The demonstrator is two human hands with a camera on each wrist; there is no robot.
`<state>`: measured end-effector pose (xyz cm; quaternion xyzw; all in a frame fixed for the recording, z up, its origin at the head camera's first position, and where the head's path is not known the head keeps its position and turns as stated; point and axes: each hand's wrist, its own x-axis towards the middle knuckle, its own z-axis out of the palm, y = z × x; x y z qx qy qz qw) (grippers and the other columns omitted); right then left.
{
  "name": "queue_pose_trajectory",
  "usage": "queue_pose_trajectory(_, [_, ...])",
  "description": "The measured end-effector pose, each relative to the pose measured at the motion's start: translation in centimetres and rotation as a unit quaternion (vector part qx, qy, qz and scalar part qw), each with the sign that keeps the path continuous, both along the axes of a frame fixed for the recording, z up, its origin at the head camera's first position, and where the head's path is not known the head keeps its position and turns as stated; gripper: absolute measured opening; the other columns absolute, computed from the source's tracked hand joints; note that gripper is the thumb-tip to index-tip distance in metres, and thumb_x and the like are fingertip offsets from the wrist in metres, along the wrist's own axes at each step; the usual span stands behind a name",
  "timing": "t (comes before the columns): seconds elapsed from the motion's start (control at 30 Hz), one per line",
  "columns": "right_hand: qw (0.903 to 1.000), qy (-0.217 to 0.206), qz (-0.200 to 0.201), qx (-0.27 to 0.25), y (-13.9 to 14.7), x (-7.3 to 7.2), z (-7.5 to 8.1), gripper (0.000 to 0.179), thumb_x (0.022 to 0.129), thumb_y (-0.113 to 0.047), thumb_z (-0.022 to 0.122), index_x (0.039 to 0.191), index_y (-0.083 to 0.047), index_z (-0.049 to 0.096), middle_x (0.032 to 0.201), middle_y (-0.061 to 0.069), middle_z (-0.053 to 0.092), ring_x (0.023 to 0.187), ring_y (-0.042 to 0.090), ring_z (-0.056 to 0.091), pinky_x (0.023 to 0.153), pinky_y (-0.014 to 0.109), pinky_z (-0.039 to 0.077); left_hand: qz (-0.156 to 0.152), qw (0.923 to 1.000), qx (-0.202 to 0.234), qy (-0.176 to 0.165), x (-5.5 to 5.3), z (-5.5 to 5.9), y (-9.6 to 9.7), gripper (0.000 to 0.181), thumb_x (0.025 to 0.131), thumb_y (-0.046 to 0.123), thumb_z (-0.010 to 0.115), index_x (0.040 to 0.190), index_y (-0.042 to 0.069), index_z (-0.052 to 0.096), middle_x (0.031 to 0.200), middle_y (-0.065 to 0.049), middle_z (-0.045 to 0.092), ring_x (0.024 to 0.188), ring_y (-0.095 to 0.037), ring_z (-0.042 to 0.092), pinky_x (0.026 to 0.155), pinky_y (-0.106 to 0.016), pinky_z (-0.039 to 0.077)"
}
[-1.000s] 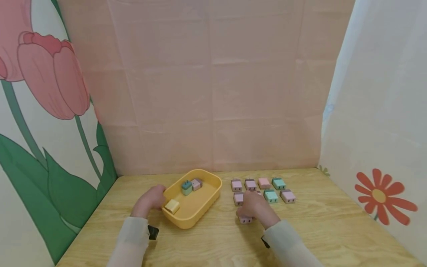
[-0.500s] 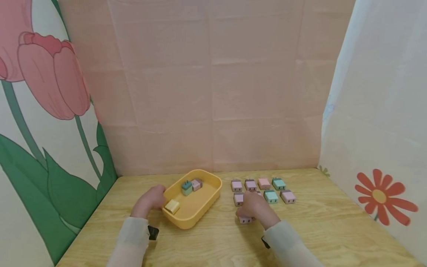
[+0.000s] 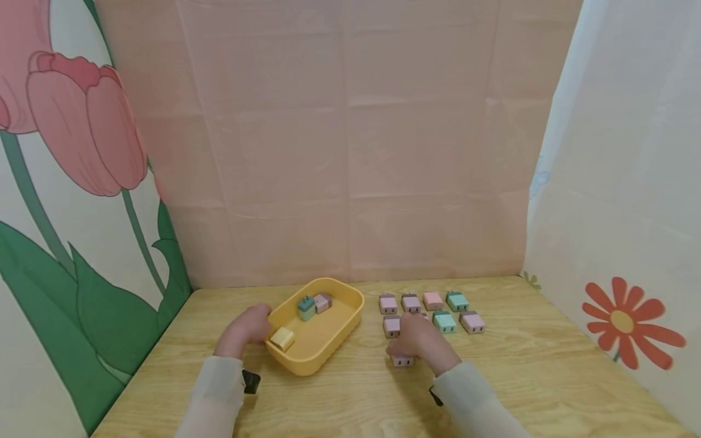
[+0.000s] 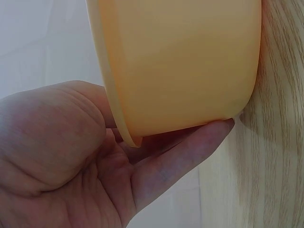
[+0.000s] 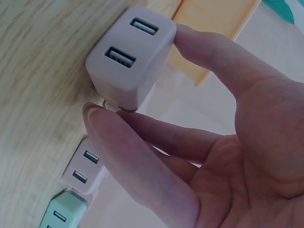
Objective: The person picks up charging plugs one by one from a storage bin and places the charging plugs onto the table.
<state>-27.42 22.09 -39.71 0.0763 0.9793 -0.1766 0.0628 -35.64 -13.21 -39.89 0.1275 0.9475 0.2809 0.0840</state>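
Note:
My left hand (image 3: 252,325) holds the left side of a yellow plastic bin (image 3: 309,367). In the left wrist view a finger (image 4: 185,159) lies along the bin's outer wall, and the thumb's tip is hidden past the rim. Inside the bin lie a green USB charger (image 3: 306,308), a pinkish one (image 3: 323,302) and a yellow block-shaped one (image 3: 283,338). Right of the bin, my right hand (image 3: 418,337) pinches a pale lilac USB charger (image 5: 128,52) between thumb and fingers, its two ports facing me. It sits at the table surface, in front of the other chargers.
Two rows of chargers stand behind the right hand, among them a pink one (image 3: 433,300), a green one (image 3: 444,322) and a lilac one (image 3: 473,322). The hand partly covers one. A pink backdrop (image 3: 350,152) closes off the wooden table (image 3: 350,407) behind.

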Motion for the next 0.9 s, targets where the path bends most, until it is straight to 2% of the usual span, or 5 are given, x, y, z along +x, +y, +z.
queue_pose_trajectory(0.23, [0.9999,0.005,-0.009,-0.008,0.6,0.0,0.9,0.058,0.094,-0.037,0.083,0.127,0.007,0.064,0.091,0.009,0.065,0.075,0.020,0.060,0.062,0.031,0.048,0.002,1.0000,-0.006,-0.002,0.0,-0.1,-0.1,0.029,0.092,-0.003,0.060,0.119,-0.005,0.069,0.097,-0.011,0.070,0.085,-0.023,0.065,0.071,-0.033,0.058])
queue_pose_trajectory(0.43, [0.9982,0.057,-0.008,-0.015,1.4,-0.1,2.1,0.033,0.098,-0.033,0.077,0.084,-0.008,0.059,0.070,0.002,0.049,0.061,0.015,0.046,0.053,0.028,0.036,0.007,0.9999,-0.004,-0.008,-0.1,-0.2,-0.1,0.031,0.093,-0.003,0.060,0.123,-0.006,0.068,0.099,-0.011,0.071,0.086,-0.023,0.065,0.072,-0.033,0.058])
queue_pose_trajectory(0.63, [0.9938,0.107,0.007,-0.031,1.5,-0.6,2.5,0.038,0.097,-0.029,0.074,0.072,-0.014,0.048,0.064,-0.002,0.040,0.057,0.013,0.040,0.051,0.026,0.031,0.008,0.9999,-0.009,-0.010,-0.1,-0.1,-0.1,0.032,0.094,-0.003,0.059,0.124,-0.006,0.069,0.100,-0.011,0.072,0.085,-0.022,0.066,0.072,-0.033,0.059])
queue_pose_trajectory(0.77, [0.9910,0.127,0.023,-0.037,1.0,-0.7,2.9,0.026,0.098,-0.027,0.074,0.096,-0.002,0.070,0.081,0.007,0.066,0.067,0.017,0.056,0.057,0.030,0.047,0.006,0.9999,-0.010,-0.006,0.0,-0.1,-0.1,0.030,0.093,-0.003,0.059,0.121,-0.006,0.069,0.099,-0.011,0.071,0.084,-0.022,0.066,0.070,-0.032,0.059])
queue_pose_trajectory(0.9, [0.9891,0.138,0.043,-0.029,0.8,-0.8,3.9,0.040,0.100,-0.028,0.073,0.123,0.005,0.071,0.114,0.021,0.077,0.082,0.022,0.069,0.068,0.039,0.061,0.004,0.9999,-0.015,0.001,-0.4,-0.4,0.0,0.029,0.092,-0.003,0.059,0.119,-0.004,0.070,0.097,-0.010,0.070,0.083,-0.022,0.065,0.070,-0.032,0.057])
